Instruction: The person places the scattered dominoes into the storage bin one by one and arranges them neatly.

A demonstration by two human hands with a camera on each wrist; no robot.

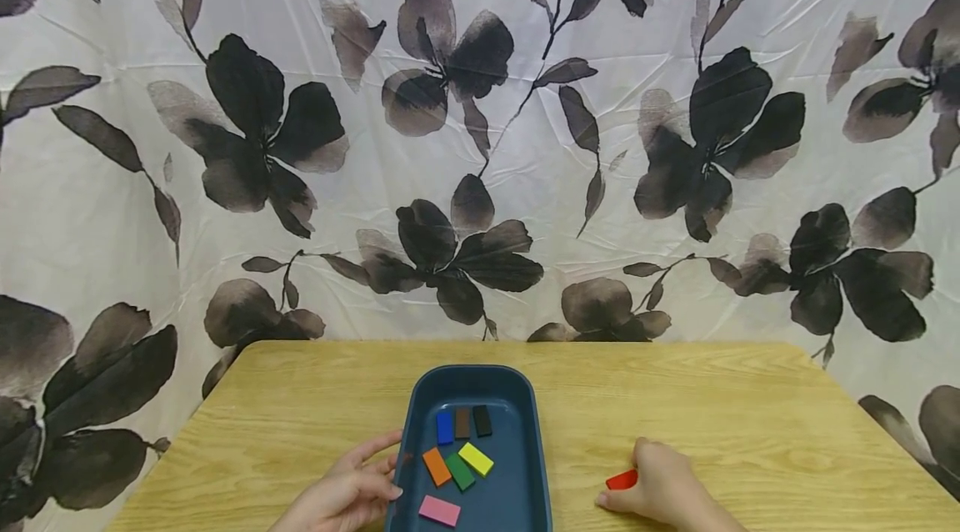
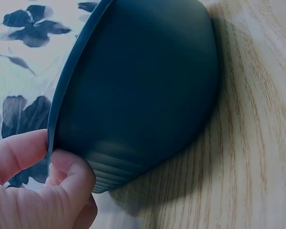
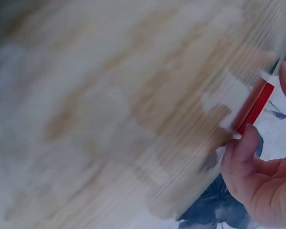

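A dark blue tray [image 1: 517, 449] stands on the table, holding several small coloured blocks. My left hand [image 1: 348, 486] pinches its left rim; the left wrist view shows the tray wall [image 2: 138, 81] between thumb and fingers. To the right of the tray, a red block [image 1: 621, 480] lies on the wooden tabletop. Around it is my right hand [image 1: 663, 486], fingers on one side and thumb on the other. In the right wrist view a fingertip [image 3: 248, 136] meets one end of the red block [image 3: 252, 109], while a gap shows at its other end.
Inside the tray are blue [image 1: 445, 427], brown [image 1: 462, 422], black [image 1: 482, 421], orange [image 1: 437, 466], green [image 1: 460, 472], yellow [image 1: 476, 459] and pink [image 1: 439, 511] blocks. Behind the wooden table [image 1: 322, 390] hangs a floral cloth [image 1: 540, 182].
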